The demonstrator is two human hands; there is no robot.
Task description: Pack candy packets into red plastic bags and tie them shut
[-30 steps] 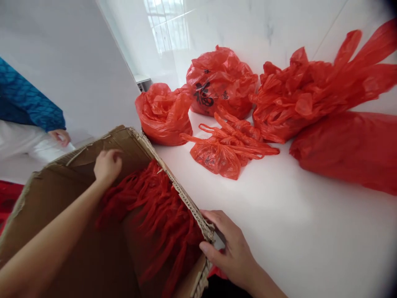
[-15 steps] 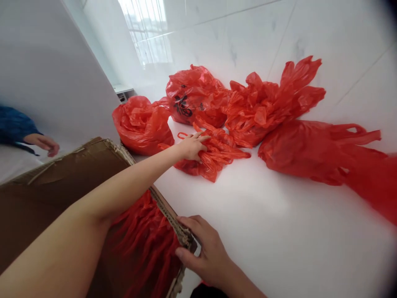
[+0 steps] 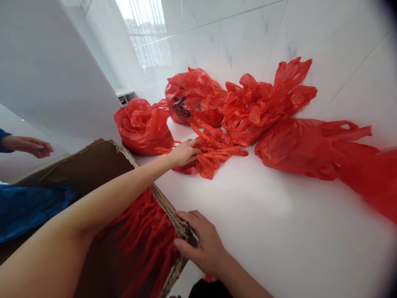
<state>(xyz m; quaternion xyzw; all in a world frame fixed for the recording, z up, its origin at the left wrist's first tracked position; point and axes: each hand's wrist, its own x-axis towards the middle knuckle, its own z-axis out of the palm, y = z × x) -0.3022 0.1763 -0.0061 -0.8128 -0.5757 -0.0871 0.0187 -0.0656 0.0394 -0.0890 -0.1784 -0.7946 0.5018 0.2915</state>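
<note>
My left hand (image 3: 185, 153) reaches across the box, its fingers bent over the near side of a loose heap of red plastic bags (image 3: 212, 159) on the white floor. The fingers sit closer together and the thumb is hidden. My right hand (image 3: 203, 244) grips the near corner of a cardboard box (image 3: 163, 203), thumb inside and fingers outside. Inside that box lie crumpled red plastic bags (image 3: 149, 236), partly covered by my left arm.
Behind the heap stand full red bags: one at left (image 3: 142, 126), one with black print (image 3: 192, 97) and a bunched one (image 3: 251, 107). Another red bag (image 3: 294, 147) lies at right. Another person's hand (image 3: 29, 145) and blue fabric (image 3: 27, 211) are at left, beside a white panel (image 3: 56, 70).
My left hand has drawn back slightly toward the box, its fingers closer together. Blue fabric has come over the box at left, and the other person's hand has shifted left. My right hand stays on the box.
</note>
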